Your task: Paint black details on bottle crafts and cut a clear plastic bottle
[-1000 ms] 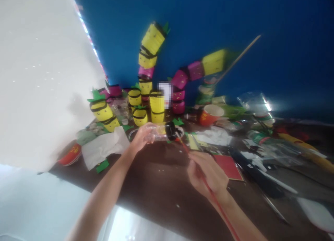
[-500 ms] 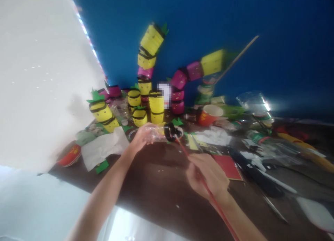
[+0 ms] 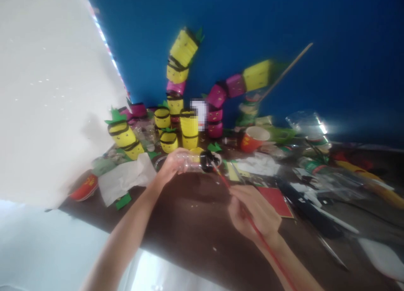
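A clear plastic bottle [image 3: 194,161] lies sideways in my left hand [image 3: 175,165], whose fingers wrap round its left end. Black colour covers a band near the bottle's right end. My right hand [image 3: 252,211] is closed on a long red brush [image 3: 222,175], and the brush tip touches or nearly touches the black part. Just behind the bottle stand yellow cups with black rims and small faces [image 3: 190,133].
Yellow and magenta cup chains [image 3: 217,95] rise against the blue wall. White paper [image 3: 126,177] and a red bowl [image 3: 84,188] sit left. At right are a red-and-white paper cup [image 3: 252,139], a red square [image 3: 276,202] and a black tool [image 3: 311,213].
My right hand and the brush have shifted slightly to the right. The black part of the bottle looks a little turned, while my left hand keeps its place.
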`<state>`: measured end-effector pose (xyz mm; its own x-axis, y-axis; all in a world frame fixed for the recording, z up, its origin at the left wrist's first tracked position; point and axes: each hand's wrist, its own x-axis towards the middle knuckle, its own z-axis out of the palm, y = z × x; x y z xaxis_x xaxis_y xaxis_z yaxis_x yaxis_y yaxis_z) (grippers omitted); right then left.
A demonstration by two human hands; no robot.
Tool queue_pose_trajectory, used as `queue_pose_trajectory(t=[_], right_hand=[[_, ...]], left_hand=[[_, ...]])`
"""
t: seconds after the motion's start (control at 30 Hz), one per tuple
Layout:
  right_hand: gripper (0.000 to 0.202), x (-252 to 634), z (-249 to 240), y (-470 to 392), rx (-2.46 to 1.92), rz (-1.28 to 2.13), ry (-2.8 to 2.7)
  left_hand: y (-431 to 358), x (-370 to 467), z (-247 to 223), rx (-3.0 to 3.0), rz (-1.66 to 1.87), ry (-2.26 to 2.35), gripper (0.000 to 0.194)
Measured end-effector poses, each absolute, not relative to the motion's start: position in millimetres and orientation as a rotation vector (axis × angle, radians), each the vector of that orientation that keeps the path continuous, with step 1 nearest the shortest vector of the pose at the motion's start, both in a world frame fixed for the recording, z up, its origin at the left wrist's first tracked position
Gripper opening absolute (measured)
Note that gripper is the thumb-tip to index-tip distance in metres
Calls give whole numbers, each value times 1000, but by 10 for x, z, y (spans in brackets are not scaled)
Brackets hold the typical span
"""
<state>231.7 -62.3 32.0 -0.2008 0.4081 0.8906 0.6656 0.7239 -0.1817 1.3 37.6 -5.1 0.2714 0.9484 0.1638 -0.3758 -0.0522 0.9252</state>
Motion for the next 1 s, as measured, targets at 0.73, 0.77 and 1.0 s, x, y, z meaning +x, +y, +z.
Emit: queue_pose_trajectory(t=[0.73, 0.77, 1.0], right_hand=[[23, 2335, 323, -615, -876, -267, -1841], [23, 2331, 323, -615, -887, -259, -1835], [20, 2390, 318, -616, -864, -163, -1752]], left_hand=[[417, -78, -93, 1334, 1271, 667, 52], [414, -79, -89, 1336, 1273, 661, 52], [435, -31, -84, 1223, 1349, 723, 55]])
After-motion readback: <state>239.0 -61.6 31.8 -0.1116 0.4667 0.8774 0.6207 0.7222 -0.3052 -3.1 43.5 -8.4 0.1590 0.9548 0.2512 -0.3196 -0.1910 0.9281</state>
